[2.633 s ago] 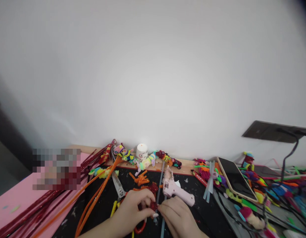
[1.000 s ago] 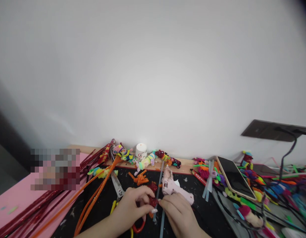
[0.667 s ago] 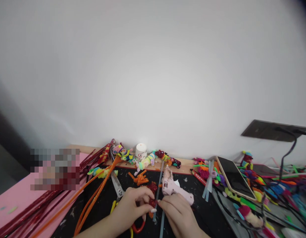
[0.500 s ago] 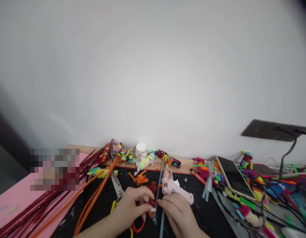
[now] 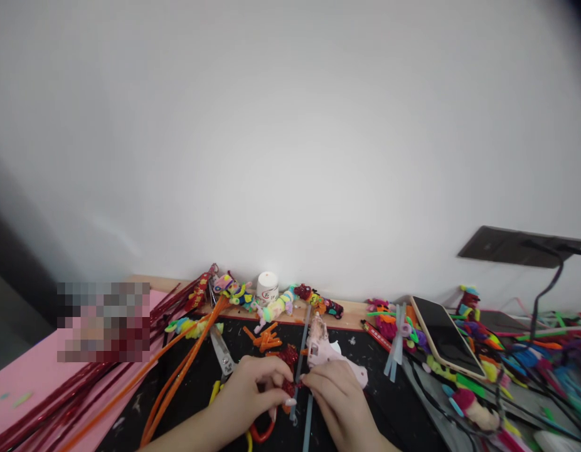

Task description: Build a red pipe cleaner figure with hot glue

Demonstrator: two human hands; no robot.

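Between the fingertips of my left hand point(image 5: 253, 392) is a small piece of red glittery tinsel pipe cleaner point(image 5: 288, 388), partly covered by the fingers. My right hand point(image 5: 340, 398) is closed in a pinch at the right end of that piece; the exact contact is hard to see. Just beyond the fingers lies another curled red tinsel bit point(image 5: 289, 355). A pale pink glue gun point(image 5: 332, 358) rests behind my right hand. Scissors point(image 5: 221, 351) with yellow and red handles lie partly beneath my left hand. Clear glue sticks point(image 5: 308, 420) run between the hands.
Short orange pipe cleaner pieces point(image 5: 266, 339) lie on the black mat point(image 5: 182, 402). Long orange pipe cleaners point(image 5: 170, 392) and red tinsel stems point(image 5: 59, 398) stretch leftward. A white paper cup point(image 5: 267, 289) and pipe cleaner figures line the wall. A phone point(image 5: 447, 339) and cables are at right.
My right hand has shifted slightly, its fingertips a little higher and farther from the left ones. The left hand has stayed nearly still.
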